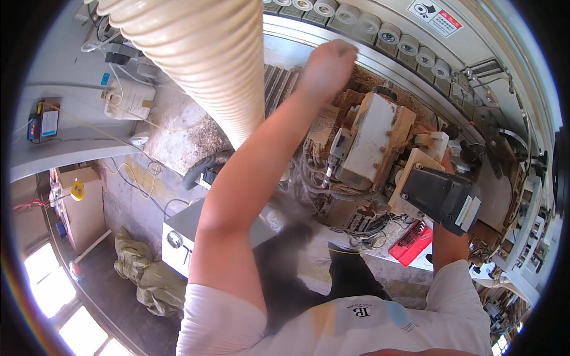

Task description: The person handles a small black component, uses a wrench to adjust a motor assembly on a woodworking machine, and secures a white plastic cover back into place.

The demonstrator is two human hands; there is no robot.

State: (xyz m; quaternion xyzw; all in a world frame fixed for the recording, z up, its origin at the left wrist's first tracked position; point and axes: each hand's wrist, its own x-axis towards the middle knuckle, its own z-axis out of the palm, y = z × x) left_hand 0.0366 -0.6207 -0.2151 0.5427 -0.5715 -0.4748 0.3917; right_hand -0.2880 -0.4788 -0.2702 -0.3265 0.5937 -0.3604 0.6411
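Observation:
My left arm reaches far forward over the machine. My left hand (330,66), slightly blurred, has its fingers curled together near the metal rail (380,62); whatever may be in them is hidden. Below it and to the right sits a dusty white-topped machine unit (371,142) with brown edges. My right arm passes behind a black motor (442,196), and only bits of my right hand (446,159) show beside a pale bracket (438,143). Its fingers are mostly covered, so its grip is unclear.
A thick ribbed cream hose (196,53) hangs at the upper left. Rollers (389,34) line the far side. Cables (314,172) tangle beside the machine unit. A red tool case (411,243) lies near my right arm. Sawdust-like debris covers the machine bed (184,133).

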